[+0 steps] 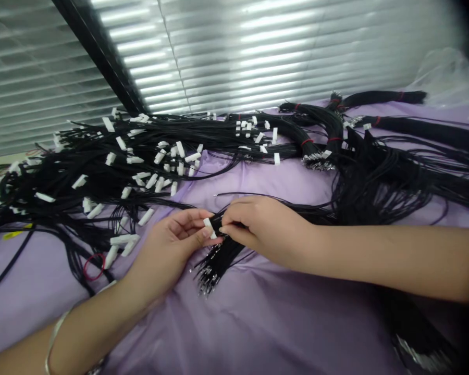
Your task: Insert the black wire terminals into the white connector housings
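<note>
connector half hidden by right hand

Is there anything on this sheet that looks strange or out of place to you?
Yes: a loose red rubber band lies on the lilac sheet under the white-connector wires, near the left hand. It looks stray because the other wire bundles have red bands around them.

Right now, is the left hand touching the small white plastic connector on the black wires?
Touching: the head view shows the left hand with its thumb and fingertips against the small white plastic connector, with no gap visible.
</note>
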